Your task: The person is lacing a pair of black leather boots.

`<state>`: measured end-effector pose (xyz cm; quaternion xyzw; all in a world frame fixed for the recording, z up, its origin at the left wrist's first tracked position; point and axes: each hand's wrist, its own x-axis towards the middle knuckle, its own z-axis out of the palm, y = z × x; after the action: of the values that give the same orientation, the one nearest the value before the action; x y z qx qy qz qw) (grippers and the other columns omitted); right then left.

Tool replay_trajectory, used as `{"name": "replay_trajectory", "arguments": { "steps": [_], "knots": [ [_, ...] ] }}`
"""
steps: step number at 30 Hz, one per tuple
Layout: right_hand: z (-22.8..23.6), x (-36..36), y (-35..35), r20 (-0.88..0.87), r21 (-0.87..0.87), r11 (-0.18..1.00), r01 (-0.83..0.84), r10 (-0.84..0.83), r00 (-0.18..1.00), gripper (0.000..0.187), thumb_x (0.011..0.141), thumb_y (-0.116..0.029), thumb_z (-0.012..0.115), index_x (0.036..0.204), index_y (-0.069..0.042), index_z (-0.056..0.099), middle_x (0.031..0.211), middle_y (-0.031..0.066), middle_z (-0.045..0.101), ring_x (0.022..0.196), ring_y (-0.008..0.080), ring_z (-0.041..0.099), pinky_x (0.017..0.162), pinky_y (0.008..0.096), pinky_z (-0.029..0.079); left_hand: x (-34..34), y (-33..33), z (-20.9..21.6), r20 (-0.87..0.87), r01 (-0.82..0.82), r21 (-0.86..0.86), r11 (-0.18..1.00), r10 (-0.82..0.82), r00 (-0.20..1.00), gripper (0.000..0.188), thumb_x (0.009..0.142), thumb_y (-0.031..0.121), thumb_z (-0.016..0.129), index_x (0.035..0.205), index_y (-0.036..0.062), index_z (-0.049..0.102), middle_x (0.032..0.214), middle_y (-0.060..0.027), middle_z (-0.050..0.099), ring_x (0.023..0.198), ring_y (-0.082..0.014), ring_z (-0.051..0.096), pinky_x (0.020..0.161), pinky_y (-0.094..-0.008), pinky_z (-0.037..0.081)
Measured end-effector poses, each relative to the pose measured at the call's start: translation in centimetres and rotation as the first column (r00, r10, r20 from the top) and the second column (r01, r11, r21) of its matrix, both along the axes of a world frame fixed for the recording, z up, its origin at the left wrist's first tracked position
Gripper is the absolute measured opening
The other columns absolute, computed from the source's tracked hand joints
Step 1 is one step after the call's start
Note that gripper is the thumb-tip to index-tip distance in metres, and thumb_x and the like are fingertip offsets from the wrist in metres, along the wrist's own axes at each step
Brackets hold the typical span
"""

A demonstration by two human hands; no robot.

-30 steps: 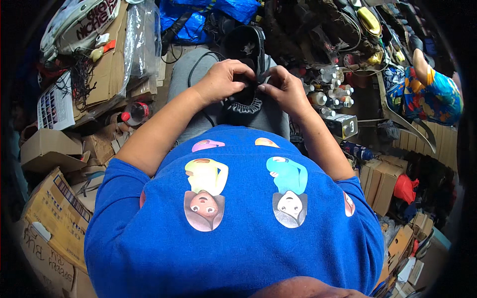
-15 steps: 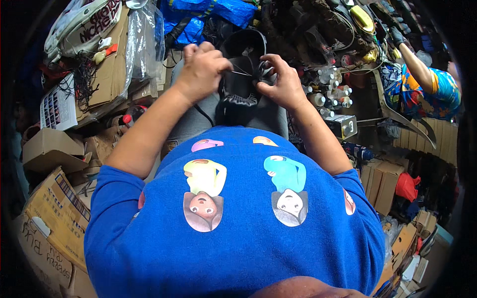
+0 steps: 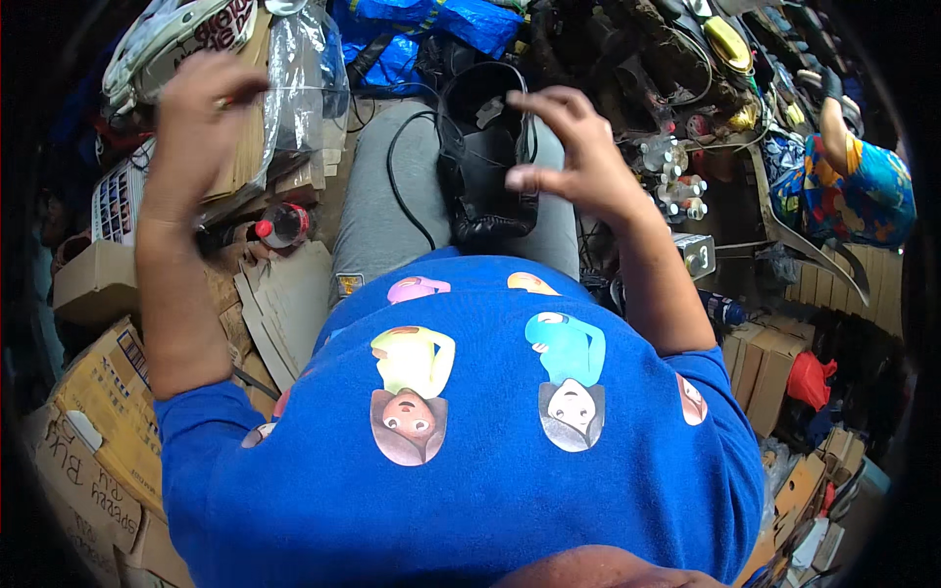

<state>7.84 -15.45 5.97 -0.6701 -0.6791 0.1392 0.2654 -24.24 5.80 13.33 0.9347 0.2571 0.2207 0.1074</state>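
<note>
Perhaps the black shoe, lying between the grey trouser legs at twelve o'clock, could turn or slip, because the right hand, near half past one, has thumb and forefinger spread apart, without firm grip. The left hand, at ten o'clock, is blurred; I cannot tell if it pinches the thin thread, which too hard pulling could snap.

Shirt: blue, cartoon-figure print. Shoe, 12 o'clock: black. Trousers, 12 o'clock: grey. Bottle cap, 10 o'clock: red.
</note>
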Motion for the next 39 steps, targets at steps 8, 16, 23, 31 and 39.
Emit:
{"name": "replay_trajectory", "arguments": {
  "steps": [8,16,23,31,39],
  "knots": [
    [4.9,-1.5,1.1,-0.384,0.171,0.985,0.031,0.037,0.923,0.017,0.087,-0.017,0.068,0.101,-0.006,0.07,0.082,0.0066,0.068,0.08,0.017,0.067,0.072,0.0279,0.053,12.3,-5.7,0.3,0.326,0.455,-0.255,0.853,-0.367,0.871,0.02,0.078,0.001,0.068,0.097,0.0062,0.066,0.093,-0.0087,0.066,0.081,-0.022,0.063,0.077,-0.0334,0.049],
    [10.2,10.4,-7.4,-0.932,0.326,0.877,0.352,0.235,0.277,0.034,0.099,-0.018,0.05,0.129,-0.002,0.048,0.078,0.0034,0.052,0.071,0.0109,0.051,0.071,0.0324,0.046,13.8,-6.8,-11.3,-0.292,0.404,-0.303,0.863,-0.487,0.823,0.028,0.079,0.033,0.07,0.096,0.0111,0.07,0.131,-0.0082,0.052,0.129,-0.0307,0.039,0.101,-0.0515,0.031],
    [4.6,0.8,-0.5,-0.57,-0.212,0.975,0.068,-0.18,0.802,0.018,0.087,-0.008,0.063,0.103,-0.001,0.068,0.088,0.0037,0.067,0.078,0.0098,0.061,0.072,0.0242,0.05,11.4,-6.5,-5.1,-0.171,0.414,-0.21,0.886,-0.451,0.876,0.024,0.08,0.029,0.07,0.087,0.007,0.068,0.119,-0.0128,0.059,0.116,-0.0291,0.05,0.094,-0.0455,0.038],
    [5.0,1.2,2.7,-0.757,-0.227,0.973,-0.035,-0.154,0.636,0.023,0.088,-0.015,0.06,0.107,-0.004,0.067,0.085,0.0016,0.065,0.075,0.0054,0.057,0.065,0.0203,0.045,12.4,-7.8,-4.2,-0.111,0.245,-0.696,0.675,-0.438,0.892,0.023,0.078,0.021,0.072,0.09,0.0019,0.067,0.075,-0.0158,0.065,0.067,-0.0209,0.064,0.064,-0.0338,0.049],
    [5.0,-1.9,1.9,-0.726,-0.339,0.919,-0.199,-0.121,0.677,0.022,0.095,-0.012,0.054,0.11,0.001,0.064,0.082,0.0033,0.066,0.076,0.0096,0.06,0.074,0.0253,0.05,10.6,-10.3,0.4,-0.356,0.373,-0.119,0.92,-0.39,0.849,0.008,0.076,0.012,0.065,0.082,0.0076,0.065,0.075,-0.01,0.064,0.08,-0.0268,0.065,0.075,-0.0401,0.043]
  ]
}}
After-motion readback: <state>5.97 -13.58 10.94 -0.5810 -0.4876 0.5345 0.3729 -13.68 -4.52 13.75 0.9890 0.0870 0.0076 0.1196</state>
